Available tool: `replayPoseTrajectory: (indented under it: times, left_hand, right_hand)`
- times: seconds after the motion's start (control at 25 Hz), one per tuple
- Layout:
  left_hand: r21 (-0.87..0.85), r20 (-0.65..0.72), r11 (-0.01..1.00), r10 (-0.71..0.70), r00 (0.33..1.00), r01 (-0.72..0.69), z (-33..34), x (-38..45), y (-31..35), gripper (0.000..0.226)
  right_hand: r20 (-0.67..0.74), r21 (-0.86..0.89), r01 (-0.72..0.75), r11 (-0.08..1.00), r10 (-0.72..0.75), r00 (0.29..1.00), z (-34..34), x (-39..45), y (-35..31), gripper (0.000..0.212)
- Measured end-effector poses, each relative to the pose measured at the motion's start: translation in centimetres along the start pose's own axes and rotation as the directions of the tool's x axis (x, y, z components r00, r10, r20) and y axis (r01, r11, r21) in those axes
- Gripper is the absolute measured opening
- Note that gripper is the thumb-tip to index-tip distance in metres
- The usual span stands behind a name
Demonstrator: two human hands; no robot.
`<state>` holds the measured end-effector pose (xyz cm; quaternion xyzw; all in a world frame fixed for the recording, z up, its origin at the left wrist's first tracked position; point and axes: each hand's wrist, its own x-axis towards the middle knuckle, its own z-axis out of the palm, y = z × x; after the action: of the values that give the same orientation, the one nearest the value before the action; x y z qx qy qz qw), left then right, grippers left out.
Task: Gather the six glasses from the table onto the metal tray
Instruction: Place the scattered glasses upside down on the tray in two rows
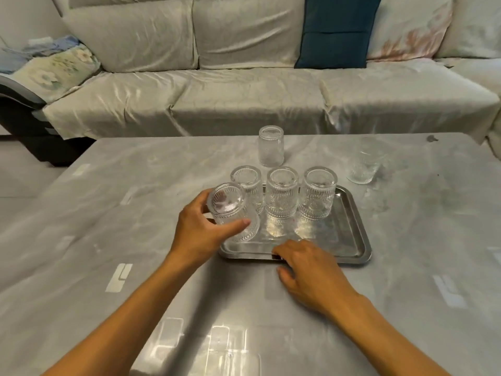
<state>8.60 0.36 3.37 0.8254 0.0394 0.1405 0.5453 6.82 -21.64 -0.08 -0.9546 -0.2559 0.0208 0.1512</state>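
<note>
A metal tray (349, 234) lies on the grey table. Three ribbed clear glasses stand upside down in a row along its far side: one on the left (248, 185), one in the middle (282, 196) and one on the right (318, 196). My left hand (200, 232) grips a fourth glass (230, 210), upside down and tilted, over the tray's near-left corner. My right hand (306, 264) rests on the tray's near rim, fingers curled over the edge. Two more glasses stand on the table beyond the tray: one at the far middle (271, 146), one at the far right (366, 161).
The table (108, 213) has a glossy grey marbled top. A sofa (244, 99) with pale covers and a dark blue cushion (336, 31) runs along the table's far edge. Floor shows at the left.
</note>
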Motion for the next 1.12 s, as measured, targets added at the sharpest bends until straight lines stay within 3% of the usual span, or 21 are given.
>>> replayPoseTrajectory:
  times: [0.52,0.64,0.72,0.8,0.88,0.96,1.04,1.12]
  left_hand:
    - [0.197,0.036,0.980,-0.041,0.999,0.033,1.7,0.9,-1.5,0.075]
    - [0.145,0.090,0.987,-0.083,0.992,0.070,2.5,1.0,-1.5,0.076]
    - [0.088,0.210,0.987,-0.148,0.967,0.132,2.2,1.0,-1.4,0.079]
    - [-0.056,0.327,0.968,-0.215,0.920,0.246,0.8,1.5,-1.3,0.073]
    - [-0.261,0.261,0.910,-0.256,0.931,0.323,-0.6,2.7,-1.3,0.049]
    - [-0.368,0.081,0.864,-0.339,0.937,0.344,-1.2,3.9,-2.1,0.042]
    - [-0.312,-0.038,0.887,-0.371,0.928,0.341,-1.0,4.5,-3.5,0.042]
    - [-0.148,-0.066,0.937,-0.329,0.942,0.316,-0.3,4.3,-5.3,0.038]
  right_hand:
    - [-0.036,0.010,0.017,1.000,-0.017,0.999,0.5,0.2,0.2,0.028]
    - [-0.036,0.007,0.013,1.000,-0.013,0.999,0.4,0.1,0.3,0.028]
    - [-0.005,0.020,0.015,1.000,-0.015,1.000,0.0,-0.1,0.2,0.029]
    - [-0.063,0.144,-0.006,0.990,0.015,0.998,-1.6,0.1,0.1,0.030]
    - [-0.318,0.303,0.007,0.953,0.095,0.943,-4.6,1.9,0.4,0.027]
    - [-0.525,0.336,0.056,0.940,0.137,0.840,-7.6,5.9,0.8,0.026]
    - [-0.544,0.289,0.015,0.957,0.151,0.825,-10.1,11.8,1.8,0.040]
    - [-0.444,0.196,-0.089,0.977,0.170,0.880,-11.5,17.7,3.6,0.061]
